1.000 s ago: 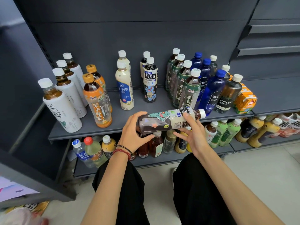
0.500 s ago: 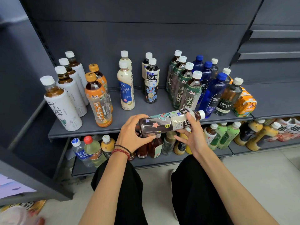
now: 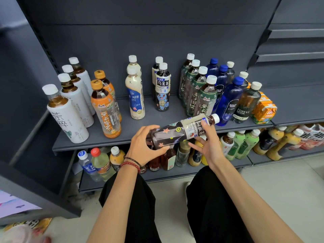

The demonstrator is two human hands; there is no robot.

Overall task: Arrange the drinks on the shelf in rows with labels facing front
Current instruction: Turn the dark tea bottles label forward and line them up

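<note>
The left fingers (image 3: 147,128) curl round the base of a dark plastic tea bottle with a white cap and a cartoon label (image 3: 172,135), the left hand (image 3: 143,146) gripping it from below and behind. The right hand (image 3: 210,146) holds the label end near the neck: 1 of its fingers (image 3: 204,123) hooks over the top and the thumb is spread beneath.

The bottle lies almost level, cap to the right and slightly raised, just in front of the front edge of the grey metal upper shelf (image 3: 149,118), off its surface.

Behind it, upright bottles stand in rows running front to back:
- 4 white-sleeved tea bottles (image 3: 66,116) at far left
- 2 orange-capped tea bottles (image 3: 105,109)
- 2 cream milk-tea bottles (image 3: 135,99)
- 2 matching dark bottles with a blue turtle label (image 3: 163,92)
- 4 green-labelled bottles (image 3: 205,100)
- 3 blue soda bottles (image 3: 229,102)

The cap of the held bottle is close to the front green and blue ones. A dark Forest Soda bottle (image 3: 248,104) and an orange drink carton (image 3: 264,109) stand further right. The lower shelf (image 3: 168,175) holds mixed bottles, some lying tilted at right.
</note>
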